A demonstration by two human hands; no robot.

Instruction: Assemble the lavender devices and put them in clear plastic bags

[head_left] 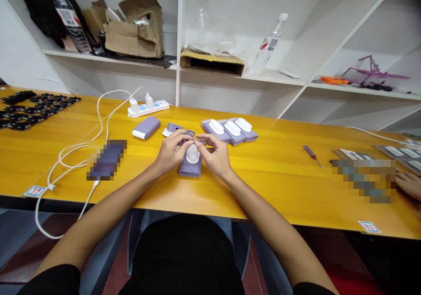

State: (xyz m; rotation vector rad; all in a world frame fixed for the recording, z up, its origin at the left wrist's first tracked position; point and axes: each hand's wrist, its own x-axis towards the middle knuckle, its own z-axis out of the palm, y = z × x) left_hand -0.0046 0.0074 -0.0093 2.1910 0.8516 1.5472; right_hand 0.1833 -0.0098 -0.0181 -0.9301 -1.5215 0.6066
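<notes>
My left hand (pixel 173 149) and my right hand (pixel 214 154) meet fingertip to fingertip over a purple box-shaped device (pixel 190 168) on the table. Both are closed in a pinch, and what lies between the fingers is too small to make out. A white rounded piece (pixel 193 154) sits on top of the device, just below my thumbs. Behind my fingers a purple loop (pixel 190 133) shows in part. Beyond my left hand lies a purple part with a white base (pixel 173 129). Several like devices with white oval tops (pixel 233 128) stand together past my right hand.
Left of me are a purple-and-white device (pixel 146 127), a blurred-out phone (pixel 107 160) on a white cable and a power strip (pixel 148 108). Black parts (pixel 39 106) cover the far left. A screwdriver (pixel 312 155) lies rightward, near another person's hand (pixel 409 184). Shelves stand behind.
</notes>
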